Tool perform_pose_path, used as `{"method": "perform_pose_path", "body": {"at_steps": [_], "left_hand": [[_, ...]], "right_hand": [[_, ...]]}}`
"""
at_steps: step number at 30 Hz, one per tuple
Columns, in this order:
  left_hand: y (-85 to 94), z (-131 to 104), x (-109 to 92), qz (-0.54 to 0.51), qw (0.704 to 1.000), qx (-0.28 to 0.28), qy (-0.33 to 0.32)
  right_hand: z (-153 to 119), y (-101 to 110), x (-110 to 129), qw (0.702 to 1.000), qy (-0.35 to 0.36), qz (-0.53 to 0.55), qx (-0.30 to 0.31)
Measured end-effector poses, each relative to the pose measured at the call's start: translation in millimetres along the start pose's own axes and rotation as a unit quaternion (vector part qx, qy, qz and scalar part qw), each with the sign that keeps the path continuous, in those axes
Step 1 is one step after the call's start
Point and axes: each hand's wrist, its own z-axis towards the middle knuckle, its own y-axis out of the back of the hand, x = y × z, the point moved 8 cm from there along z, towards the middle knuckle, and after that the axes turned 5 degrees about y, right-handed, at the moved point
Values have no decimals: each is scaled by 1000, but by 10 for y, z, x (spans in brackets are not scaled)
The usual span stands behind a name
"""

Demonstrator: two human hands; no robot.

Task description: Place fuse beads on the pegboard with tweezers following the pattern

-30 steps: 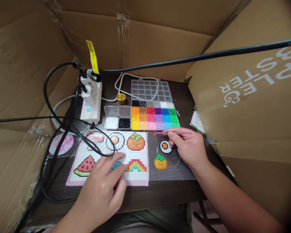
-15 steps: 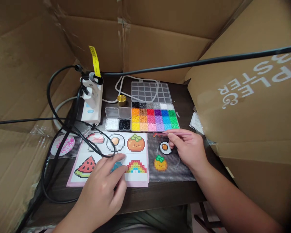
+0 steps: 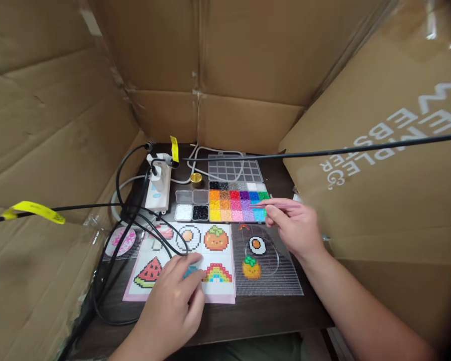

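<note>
My right hand (image 3: 295, 225) grips pink tweezers (image 3: 280, 206), whose tips hover over the purple and blue compartments of the bead box (image 3: 235, 205). My left hand (image 3: 180, 291) lies with fingers spread on the pattern sheet (image 3: 221, 291), beside the printed rainbow (image 3: 217, 273), and holds nothing. On the clear pegboard (image 3: 285, 283), right of the sheet, are a bead egg (image 3: 257, 245), an orange bead persimmon (image 3: 251, 268) and a small red and orange bead arc (image 3: 244, 227) near the top edge.
Two small boxes of white beads (image 3: 183, 212) and black beads (image 3: 200, 212) stand left of the bead box. Behind are a gold cup (image 3: 196, 179) and a power strip (image 3: 158, 193). Black cables (image 3: 126, 220) hang over the sheet's left part. Cardboard walls (image 3: 244, 115) surround the table.
My right hand with the tweezers has moved from the bead arc on the pegboard up to the bead box. My left hand stays on the sheet. The camera view has tilted upward.
</note>
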Motion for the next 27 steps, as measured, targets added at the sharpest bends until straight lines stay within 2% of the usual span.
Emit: {"method": "perform_pose_path", "body": {"at_steps": [5, 8, 11, 27], "left_hand": [[33, 15, -15, 9, 1000, -12, 0], [27, 12, -17, 11, 1000, -14, -3], [15, 9, -14, 13, 1000, -17, -7], [-14, 6, -9, 11, 1000, -8, -1]], "right_hand": [[306, -396, 105, 997, 3, -14, 73], [404, -671, -41, 994, -24, 3, 103], [416, -823, -228, 992, -63, 33, 105], [327, -826, -279, 989, -64, 27, 129]]}}
